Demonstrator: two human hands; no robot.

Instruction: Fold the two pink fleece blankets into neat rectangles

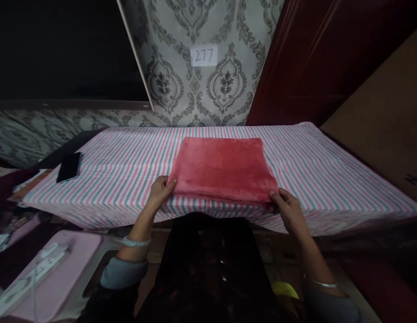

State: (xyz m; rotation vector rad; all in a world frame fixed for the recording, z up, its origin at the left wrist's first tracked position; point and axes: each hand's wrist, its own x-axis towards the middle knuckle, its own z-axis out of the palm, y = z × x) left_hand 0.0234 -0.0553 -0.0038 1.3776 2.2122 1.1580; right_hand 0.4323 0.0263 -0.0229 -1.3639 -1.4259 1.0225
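A folded red plush cloth (225, 168), towel-like, lies flat on the striped tablecloth (128, 166) close to the table's front edge. At its near left corner, my left hand (161, 190) is closed, the thumb on top and the fingers partly hidden beneath. My right hand (287, 206) pinches the near right corner in a similar way. Between my hands the front fold of the cloth runs almost straight, and its layers show along that edge.
A dark phone (69, 167) rests on the table's left end. Below left, a white power strip (33, 278) sits on a pink surface (84, 251). Behind stand a large dark screen (67, 54) and a patterned wall with a paper label (204, 55). A cardboard panel (380, 107) borders the right.
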